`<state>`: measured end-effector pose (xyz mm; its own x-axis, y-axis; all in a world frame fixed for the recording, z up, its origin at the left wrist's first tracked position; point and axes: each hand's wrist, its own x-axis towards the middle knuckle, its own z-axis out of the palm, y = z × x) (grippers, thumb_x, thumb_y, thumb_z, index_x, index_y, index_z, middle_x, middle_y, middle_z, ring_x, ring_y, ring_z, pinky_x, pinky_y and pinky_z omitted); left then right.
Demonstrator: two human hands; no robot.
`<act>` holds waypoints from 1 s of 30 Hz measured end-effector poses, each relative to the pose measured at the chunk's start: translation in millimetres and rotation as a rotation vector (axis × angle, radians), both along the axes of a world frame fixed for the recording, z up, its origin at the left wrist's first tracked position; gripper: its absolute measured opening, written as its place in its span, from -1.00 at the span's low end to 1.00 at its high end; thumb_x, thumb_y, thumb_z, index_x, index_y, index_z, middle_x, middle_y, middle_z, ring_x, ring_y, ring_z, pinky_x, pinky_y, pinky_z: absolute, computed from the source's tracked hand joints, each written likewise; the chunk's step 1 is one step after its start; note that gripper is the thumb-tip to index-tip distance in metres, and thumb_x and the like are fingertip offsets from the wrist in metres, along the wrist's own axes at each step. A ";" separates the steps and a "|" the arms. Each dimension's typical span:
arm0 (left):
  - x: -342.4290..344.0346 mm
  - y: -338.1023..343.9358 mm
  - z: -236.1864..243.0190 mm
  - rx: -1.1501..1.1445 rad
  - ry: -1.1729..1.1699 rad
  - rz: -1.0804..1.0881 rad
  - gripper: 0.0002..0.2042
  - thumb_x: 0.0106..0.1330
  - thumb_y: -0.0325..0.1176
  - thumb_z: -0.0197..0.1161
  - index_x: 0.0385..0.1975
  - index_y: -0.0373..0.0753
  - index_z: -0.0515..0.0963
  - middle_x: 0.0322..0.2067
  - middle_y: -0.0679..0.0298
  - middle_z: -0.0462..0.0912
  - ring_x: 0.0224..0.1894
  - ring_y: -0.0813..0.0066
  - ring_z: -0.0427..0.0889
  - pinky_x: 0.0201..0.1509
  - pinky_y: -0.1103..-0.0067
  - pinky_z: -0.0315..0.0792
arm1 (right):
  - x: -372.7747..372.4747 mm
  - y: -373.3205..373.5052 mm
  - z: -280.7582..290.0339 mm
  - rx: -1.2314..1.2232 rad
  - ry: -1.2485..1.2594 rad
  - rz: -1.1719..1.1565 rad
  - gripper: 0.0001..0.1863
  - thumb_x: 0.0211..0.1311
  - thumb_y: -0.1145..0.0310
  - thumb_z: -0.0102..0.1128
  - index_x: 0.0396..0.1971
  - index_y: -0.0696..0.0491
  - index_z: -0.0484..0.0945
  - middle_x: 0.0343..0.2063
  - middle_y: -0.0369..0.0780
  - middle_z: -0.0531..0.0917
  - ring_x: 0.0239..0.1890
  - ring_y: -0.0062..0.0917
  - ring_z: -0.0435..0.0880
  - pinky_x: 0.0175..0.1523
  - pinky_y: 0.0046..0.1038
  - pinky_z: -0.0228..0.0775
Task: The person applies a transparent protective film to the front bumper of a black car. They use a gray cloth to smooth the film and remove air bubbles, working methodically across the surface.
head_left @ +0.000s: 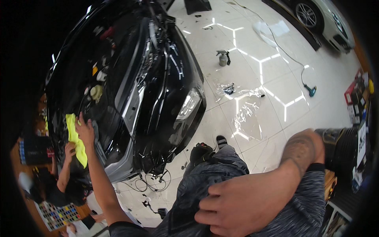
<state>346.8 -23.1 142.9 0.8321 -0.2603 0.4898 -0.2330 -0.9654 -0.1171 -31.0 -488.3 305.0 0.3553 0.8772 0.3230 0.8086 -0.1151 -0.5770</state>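
Note:
My left hand [85, 132] reaches over the black car front [144, 130], fingers stretched and apart, beside a bright yellow cloth [77, 144] that it seems to touch. Another person's hand [70, 152] grips the same cloth at its left edge. Large and close, my right hand [241, 205] hangs in front of my shirt [292, 211], its fingers bent inward. What those fingertips hold or touch, if anything, is hidden. Near my left hand lies the uncovered engine bay, with a cream-coloured part [96, 94] in it.
A spray bottle [223, 58] stands on the shiny tiled floor, near crumpled clear film [246, 114]. A cord runs to a green tool [310, 90]. Loose cable [152, 183] lies below the car front. A co-worker [55, 183] is at lower left; a light-coloured car [333, 21] stands far right.

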 end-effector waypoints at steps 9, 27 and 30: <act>-74.5 -173.4 49.6 0.080 0.083 -0.706 -0.71 0.13 -0.51 0.21 -0.13 -0.10 0.59 -0.08 0.18 0.44 0.10 0.11 0.36 0.17 0.24 0.18 | -51.9 -75.4 9.6 0.060 -0.389 -0.707 -0.88 0.17 0.34 0.10 -0.48 -0.03 0.37 -0.42 -0.27 0.60 -0.45 -0.62 0.54 -0.26 -0.61 0.33; 102.9 -437.8 36.6 0.852 0.202 -0.951 -0.81 0.12 -0.40 0.21 -0.32 0.04 0.68 0.02 0.27 0.31 0.34 0.24 0.09 0.26 -0.08 0.01 | 13.3 -25.7 -280.6 1.469 1.184 -1.320 -0.71 0.33 0.40 -0.06 -0.01 0.15 0.41 -0.60 -0.34 0.36 -0.63 -0.72 0.25 -0.51 -0.68 0.10; 110.5 -446.9 40.8 0.906 0.316 -0.948 -0.79 0.10 -0.43 0.21 -0.32 0.04 0.69 0.08 0.24 0.29 0.38 0.21 0.02 0.34 -0.01 -0.09 | 67.5 -66.3 -287.5 1.265 1.182 -1.335 -0.71 0.36 0.39 -0.11 0.01 0.14 0.42 -0.63 -0.40 0.33 -0.64 -0.77 0.23 -0.53 -0.69 0.06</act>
